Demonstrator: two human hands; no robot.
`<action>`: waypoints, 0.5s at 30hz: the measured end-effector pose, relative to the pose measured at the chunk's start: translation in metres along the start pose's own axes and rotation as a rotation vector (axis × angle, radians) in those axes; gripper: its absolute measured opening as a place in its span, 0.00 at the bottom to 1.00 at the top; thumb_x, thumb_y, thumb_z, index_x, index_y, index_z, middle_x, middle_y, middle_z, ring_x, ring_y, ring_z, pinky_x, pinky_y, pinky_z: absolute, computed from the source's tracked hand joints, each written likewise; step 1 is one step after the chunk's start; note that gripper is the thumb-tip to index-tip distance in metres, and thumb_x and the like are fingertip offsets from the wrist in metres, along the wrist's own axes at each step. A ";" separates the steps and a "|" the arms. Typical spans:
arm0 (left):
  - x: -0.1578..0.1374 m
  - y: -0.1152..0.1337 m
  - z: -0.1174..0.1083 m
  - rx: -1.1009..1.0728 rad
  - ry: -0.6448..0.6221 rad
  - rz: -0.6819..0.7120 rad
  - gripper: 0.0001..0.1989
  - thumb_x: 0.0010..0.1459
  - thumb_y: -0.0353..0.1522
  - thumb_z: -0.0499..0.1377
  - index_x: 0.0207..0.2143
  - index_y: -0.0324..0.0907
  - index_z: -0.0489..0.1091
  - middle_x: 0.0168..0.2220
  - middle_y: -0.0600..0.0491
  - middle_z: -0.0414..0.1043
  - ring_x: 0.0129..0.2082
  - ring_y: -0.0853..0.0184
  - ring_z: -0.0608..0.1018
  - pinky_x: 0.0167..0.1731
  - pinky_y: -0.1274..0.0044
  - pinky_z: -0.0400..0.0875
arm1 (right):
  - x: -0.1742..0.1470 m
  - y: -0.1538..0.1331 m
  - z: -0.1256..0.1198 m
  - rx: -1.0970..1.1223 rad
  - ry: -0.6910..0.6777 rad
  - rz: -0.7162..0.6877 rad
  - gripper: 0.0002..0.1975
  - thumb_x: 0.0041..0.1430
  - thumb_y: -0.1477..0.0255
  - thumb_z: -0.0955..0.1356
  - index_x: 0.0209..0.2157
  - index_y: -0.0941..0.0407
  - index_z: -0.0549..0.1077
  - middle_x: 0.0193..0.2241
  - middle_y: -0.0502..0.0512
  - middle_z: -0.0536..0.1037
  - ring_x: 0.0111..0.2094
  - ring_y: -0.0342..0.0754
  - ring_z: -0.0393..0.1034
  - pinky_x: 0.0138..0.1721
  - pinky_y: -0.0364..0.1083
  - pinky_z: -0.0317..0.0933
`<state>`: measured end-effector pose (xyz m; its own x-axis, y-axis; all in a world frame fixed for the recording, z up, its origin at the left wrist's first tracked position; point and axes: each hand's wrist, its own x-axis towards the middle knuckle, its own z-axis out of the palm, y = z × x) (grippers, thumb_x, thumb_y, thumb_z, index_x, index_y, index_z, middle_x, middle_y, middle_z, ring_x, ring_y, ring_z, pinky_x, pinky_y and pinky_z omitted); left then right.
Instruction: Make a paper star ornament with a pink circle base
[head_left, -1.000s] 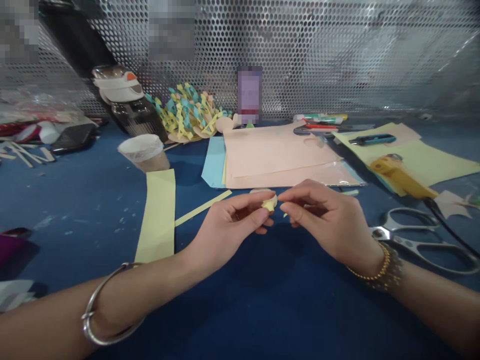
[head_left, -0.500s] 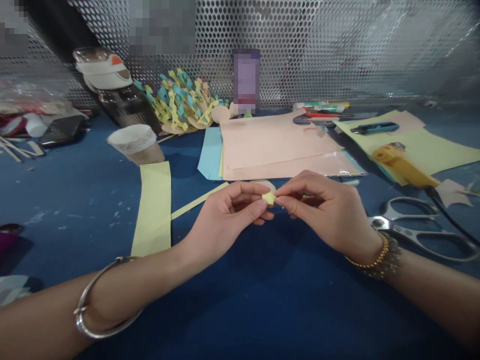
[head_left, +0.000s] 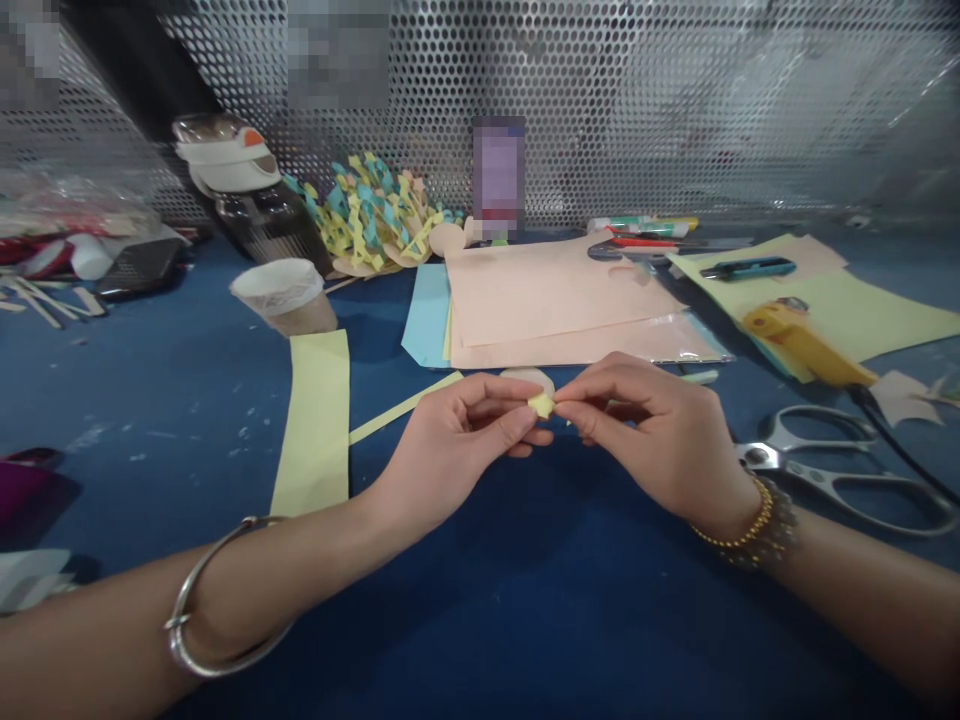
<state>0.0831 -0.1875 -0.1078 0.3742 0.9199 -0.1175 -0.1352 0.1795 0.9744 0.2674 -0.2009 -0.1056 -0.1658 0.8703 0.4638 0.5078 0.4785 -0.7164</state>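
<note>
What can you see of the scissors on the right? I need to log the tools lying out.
The scissors are all metal, silvery, with two large loop handles and no plastic grips. They lie flat on the blue table, beside the right hand but apart from it. A black cord crosses close by.

Blue table (head_left: 480,600); scissors (head_left: 840,470), paper cup (head_left: 281,295), peach sheets (head_left: 547,300).

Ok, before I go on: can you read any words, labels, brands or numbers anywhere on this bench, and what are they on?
No text can be read anywhere in this view.
Upright box at the back wall: its face is blurred out, unreadable.
Glue stick and blue cutter: any print is too small to read.
Bottle and paper cup: no lettering visible.
Small yellow paper piece pinched between left hand and right hand: blank.
</note>
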 end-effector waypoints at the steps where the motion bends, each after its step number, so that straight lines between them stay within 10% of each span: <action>1: 0.000 0.000 0.000 -0.009 0.000 -0.003 0.08 0.54 0.30 0.65 0.38 0.39 0.74 0.31 0.55 0.79 0.30 0.73 0.81 0.29 0.86 0.75 | 0.000 0.000 0.000 -0.004 0.008 -0.011 0.02 0.57 0.75 0.70 0.32 0.57 0.77 0.30 0.50 0.76 0.25 0.39 0.70 0.24 0.38 0.67; 15: -0.002 0.000 0.000 -0.066 -0.019 -0.036 0.08 0.53 0.31 0.66 0.36 0.40 0.74 0.31 0.56 0.79 0.32 0.72 0.82 0.30 0.87 0.75 | -0.002 -0.003 0.002 -0.020 0.048 -0.051 0.02 0.57 0.76 0.70 0.31 0.57 0.77 0.30 0.50 0.76 0.26 0.38 0.70 0.25 0.37 0.67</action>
<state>0.0827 -0.1893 -0.1072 0.3968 0.9059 -0.1477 -0.1811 0.2351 0.9550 0.2644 -0.2040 -0.1058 -0.1514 0.8383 0.5238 0.5169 0.5188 -0.6809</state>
